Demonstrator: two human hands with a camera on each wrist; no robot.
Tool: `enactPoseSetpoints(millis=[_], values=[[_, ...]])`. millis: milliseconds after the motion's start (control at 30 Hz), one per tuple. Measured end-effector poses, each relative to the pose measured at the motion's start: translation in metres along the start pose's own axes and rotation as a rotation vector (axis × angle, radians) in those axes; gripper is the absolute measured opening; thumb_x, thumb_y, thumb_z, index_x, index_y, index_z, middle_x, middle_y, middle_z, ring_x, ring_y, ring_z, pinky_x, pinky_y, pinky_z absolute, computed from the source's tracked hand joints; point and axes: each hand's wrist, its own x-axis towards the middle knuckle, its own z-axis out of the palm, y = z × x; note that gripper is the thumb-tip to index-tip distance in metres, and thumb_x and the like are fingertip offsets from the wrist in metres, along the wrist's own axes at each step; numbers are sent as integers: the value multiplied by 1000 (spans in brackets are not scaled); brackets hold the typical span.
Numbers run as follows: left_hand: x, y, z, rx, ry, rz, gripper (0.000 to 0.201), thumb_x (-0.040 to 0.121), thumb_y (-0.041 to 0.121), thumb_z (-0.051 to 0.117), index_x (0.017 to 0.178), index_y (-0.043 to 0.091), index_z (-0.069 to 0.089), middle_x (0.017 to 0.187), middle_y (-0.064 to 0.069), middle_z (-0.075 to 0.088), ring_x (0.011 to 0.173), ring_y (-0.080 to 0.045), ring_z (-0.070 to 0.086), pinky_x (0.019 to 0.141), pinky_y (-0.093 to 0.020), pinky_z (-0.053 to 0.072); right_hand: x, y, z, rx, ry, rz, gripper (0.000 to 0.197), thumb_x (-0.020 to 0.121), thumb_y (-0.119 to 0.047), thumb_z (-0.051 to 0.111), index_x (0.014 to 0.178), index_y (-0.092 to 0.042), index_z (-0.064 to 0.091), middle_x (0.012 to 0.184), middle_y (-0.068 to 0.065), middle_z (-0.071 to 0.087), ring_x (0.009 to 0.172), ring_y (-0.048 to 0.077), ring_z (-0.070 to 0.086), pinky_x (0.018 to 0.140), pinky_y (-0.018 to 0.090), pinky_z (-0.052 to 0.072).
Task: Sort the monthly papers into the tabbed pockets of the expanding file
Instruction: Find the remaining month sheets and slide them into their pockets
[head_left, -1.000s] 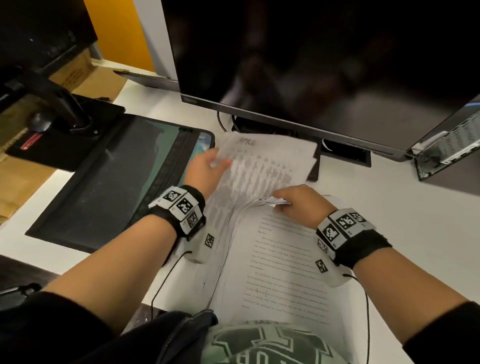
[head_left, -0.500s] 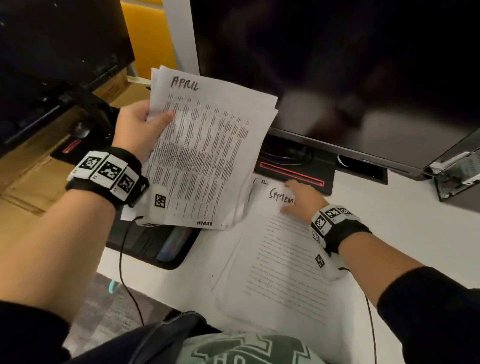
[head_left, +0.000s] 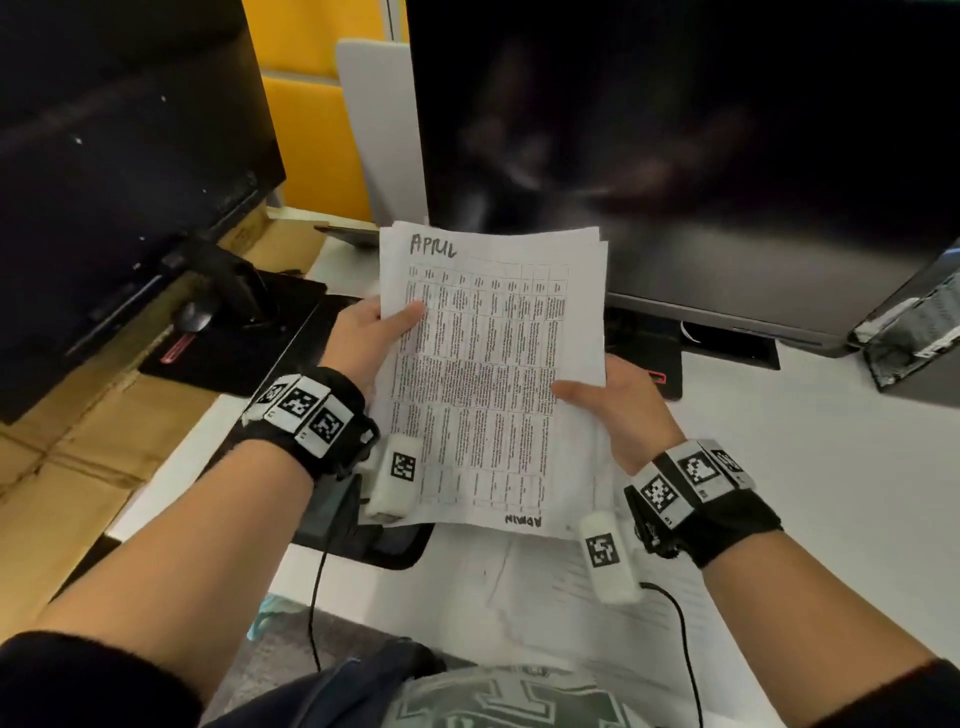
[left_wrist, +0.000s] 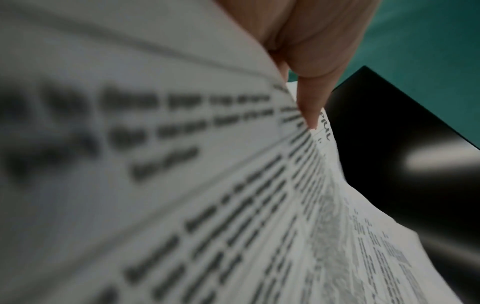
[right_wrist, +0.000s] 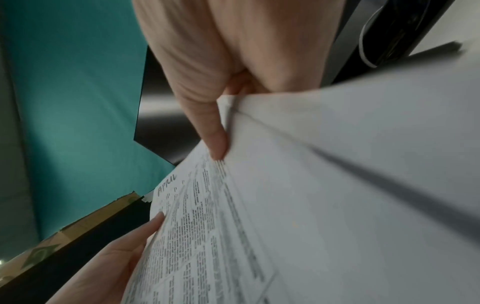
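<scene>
A small stack of printed sheets marked "APRIL" (head_left: 488, 374) is held up above the white desk (head_left: 810, 467). My left hand (head_left: 374, 338) grips its left edge, thumb on the front page. My right hand (head_left: 613, 400) pinches the right edge, thumb on top. In the left wrist view the April papers (left_wrist: 233, 205) fill the frame under my thumb (left_wrist: 309, 98). The right wrist view shows my thumb (right_wrist: 213, 131) on the April papers (right_wrist: 259, 216). More papers (head_left: 540, 592) lie on the desk below. The dark expanding file (head_left: 358, 519) lies at the left, mostly hidden.
A large dark monitor (head_left: 675, 145) stands right behind the papers, its stand base (head_left: 644, 343) beneath. A second monitor (head_left: 114, 156) is at the left with its base (head_left: 234, 332). A laptop (head_left: 914, 322) sits at the far right. Cardboard (head_left: 67, 467) lies left of the desk.
The left hand lifted the April stack off the desk and brought it to the centre. The right hand left the papers on the desk and took hold of the stack's right edge.
</scene>
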Motion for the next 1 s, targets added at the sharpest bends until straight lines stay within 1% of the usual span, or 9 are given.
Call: enactPoseSetpoints(millis=[200, 333, 533, 633, 700, 800, 900, 933, 1000], values=[[-18, -30, -7, -54, -193, -155, 29, 84, 3, 65, 112, 9, 65, 112, -9, 69, 103, -26, 67, 97, -50, 47, -31, 16, 3, 1, 147, 42, 25, 79, -4, 70, 102, -13, 69, 104, 5, 72, 97, 23, 68, 93, 47, 50], [-25, -42, -9, -95, -225, -187, 36, 83, 8, 68, 118, 5, 63, 112, -9, 69, 103, -25, 67, 96, -48, 48, -52, 31, 6, 5, 240, 78, 25, 81, -12, 70, 106, -14, 68, 102, 3, 73, 94, 19, 69, 89, 42, 52], [-26, -57, -4, -140, -282, -203, 32, 85, 8, 67, 116, 2, 63, 112, -13, 69, 102, -27, 66, 91, -44, 52, -75, 51, 15, 60, 232, 179, 40, 74, -5, 71, 114, -5, 64, 108, 10, 70, 98, 24, 68, 89, 43, 51], [-16, -64, 2, 141, -203, -102, 27, 89, 14, 63, 113, 3, 62, 105, -12, 68, 91, -22, 64, 88, -44, 53, -86, 46, 8, -4, 327, 160, 32, 78, -5, 69, 110, -7, 66, 101, 8, 72, 90, 24, 70, 75, 36, 54], [-12, -67, -1, 453, -215, 85, 24, 92, 14, 57, 114, 6, 61, 108, -9, 65, 92, -16, 58, 86, -29, 49, -93, 41, -4, -55, 432, 128, 26, 79, -9, 70, 105, -7, 66, 96, 7, 71, 86, 24, 69, 68, 32, 52], [-17, -63, -6, 961, -686, 435, 31, 95, 13, 47, 125, 14, 56, 128, 0, 55, 118, -14, 49, 97, -15, 31, -101, 40, -25, -133, 579, 94, 24, 78, -13, 73, 99, -3, 65, 85, 10, 68, 76, 25, 64, 63, 30, 49], [-20, -70, -3, 1541, -1193, 669, 39, 100, 22, 35, 138, 21, 44, 148, 3, 36, 144, -17, 17, 117, -37, 8, -107, 44, -41, -186, 663, 107, 27, 76, -17, 75, 97, -3, 65, 80, 10, 67, 72, 26, 63, 65, 31, 49], [-20, -72, -3, 1738, -1269, 758, 39, 102, 25, 30, 139, 21, 43, 150, 2, 34, 145, -18, 12, 117, -44, 4, -109, 45, -44, -202, 678, 119, 26, 76, -19, 75, 94, -5, 65, 80, 10, 67, 74, 27, 63, 68, 34, 51], [-17, -73, -3, 1928, -1320, 951, 38, 103, 26, 27, 131, 16, 51, 139, -3, 46, 142, -24, 21, 116, -50, 3, -110, 48, -46, -214, 694, 136, 23, 74, -23, 77, 88, -9, 65, 82, 12, 68, 79, 31, 65, 76, 42, 53]])
